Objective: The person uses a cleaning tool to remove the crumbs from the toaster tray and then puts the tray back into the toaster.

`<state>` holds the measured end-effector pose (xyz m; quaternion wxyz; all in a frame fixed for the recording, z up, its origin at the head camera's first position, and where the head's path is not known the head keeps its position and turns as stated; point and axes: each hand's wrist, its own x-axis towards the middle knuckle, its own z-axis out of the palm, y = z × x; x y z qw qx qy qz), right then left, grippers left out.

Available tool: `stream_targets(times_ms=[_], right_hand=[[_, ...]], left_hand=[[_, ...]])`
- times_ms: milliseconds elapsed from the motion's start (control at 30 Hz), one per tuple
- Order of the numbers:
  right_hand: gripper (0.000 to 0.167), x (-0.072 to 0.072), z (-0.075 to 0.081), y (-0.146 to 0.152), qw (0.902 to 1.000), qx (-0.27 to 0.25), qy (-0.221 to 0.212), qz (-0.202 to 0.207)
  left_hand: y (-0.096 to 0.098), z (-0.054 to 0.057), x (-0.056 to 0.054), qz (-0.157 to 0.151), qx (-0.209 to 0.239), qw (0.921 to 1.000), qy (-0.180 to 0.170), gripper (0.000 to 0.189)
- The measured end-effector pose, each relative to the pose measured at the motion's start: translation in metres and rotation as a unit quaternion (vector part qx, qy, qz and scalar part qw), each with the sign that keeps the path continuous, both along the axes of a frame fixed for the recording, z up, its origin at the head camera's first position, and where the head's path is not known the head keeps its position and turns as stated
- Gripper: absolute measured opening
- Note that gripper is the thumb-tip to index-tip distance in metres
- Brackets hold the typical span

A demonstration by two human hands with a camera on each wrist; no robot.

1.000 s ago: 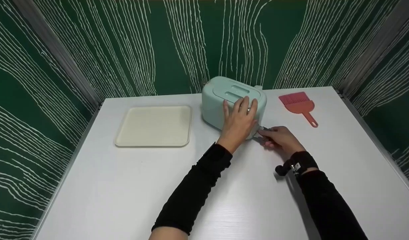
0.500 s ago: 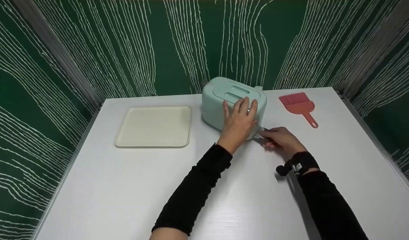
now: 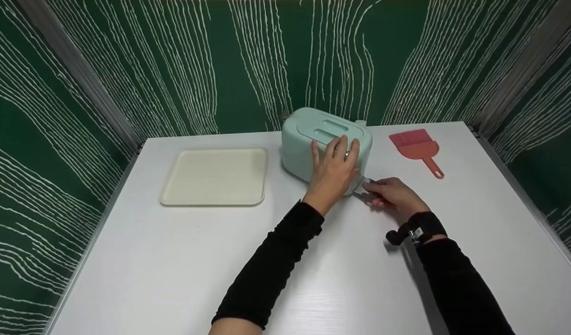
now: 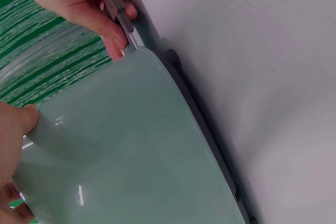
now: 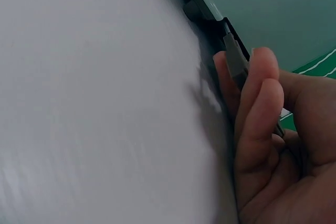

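Note:
A mint-green toaster stands at the back of the table, its top lid facing up with two long recesses. My left hand rests against its near side, fingers spread and fingertips at the top edge; the thumb and some fingertips show in the left wrist view. Low at the toaster's right end, my right hand pinches the grey handle of a crumb tray between thumb and fingers. A short strip of shiny metal shows between handle and toaster; the rest is hidden. The right wrist view shows the same handle beside the fingers.
A cream rectangular tray lies left of the toaster on the white table. To the right lies a red dustpan and brush, handle pointing toward the front. Green walls with white lines enclose the back and sides.
My right hand has shifted very slightly to the right with the crumb tray handle pinched throughout. The left hand and the toaster stay in place.

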<state>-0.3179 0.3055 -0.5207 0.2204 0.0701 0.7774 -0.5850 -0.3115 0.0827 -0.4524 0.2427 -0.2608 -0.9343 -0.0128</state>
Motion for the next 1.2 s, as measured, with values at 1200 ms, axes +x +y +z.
stream_targets(times_ms=[1200], right_hand=[[0.033,0.0077,-0.0007,0.008,0.9999,-0.015,-0.001,0.005]], left_hand=[[0.0011,-0.0015,-0.0007,0.005,-0.001,0.9999,-0.01,0.066]])
